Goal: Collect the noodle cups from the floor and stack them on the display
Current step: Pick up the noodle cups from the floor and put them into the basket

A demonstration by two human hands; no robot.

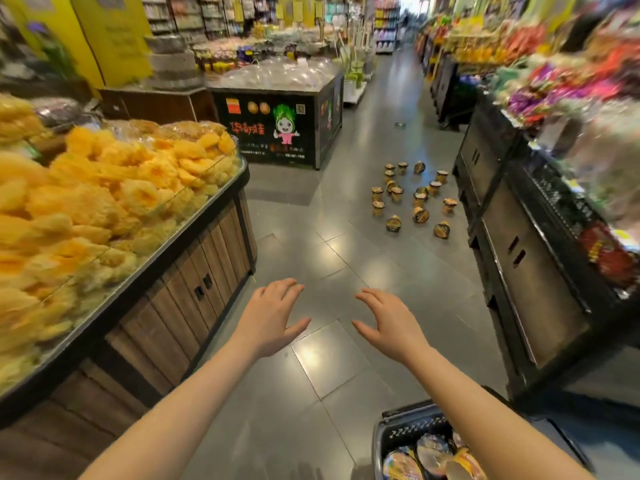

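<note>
Location: down a shop aisle, on the grey tiled floor (311,358), between a wood-clad bin on my left and a dark shelving unit (519,271) on my right.
Left hand (268,318): arm stretched forward, palm down, fingers spread and loosely bent, thumb pointing inward; it holds nothing.
Right hand (389,327): mirrors the left, arm forward, palm down, fingers spread wide, thumb inward; it holds nothing.
Hands, relation: apart from each other, both over bare floor tiles.
Noodle cups (412,199): scattered cluster on the floor well ahead of my hands, near the foot of the right-hand shelving unit.
Cup orientation: most stand upright with long axis vertical; several nearest ones lie tipped on their sides, round lids facing roughly toward me.
Cup labels: yellow and black print, too small to read.
Basket (412,424): dark, at lower right under my right forearm, with lidded cups inside, lids up.
Bin on left (194,282): heaped with yellow dried goods.
Readable writing: black stand (277,133) ahead shows a cartoon vegetable figure and red characters; text too blurred to read.
</note>
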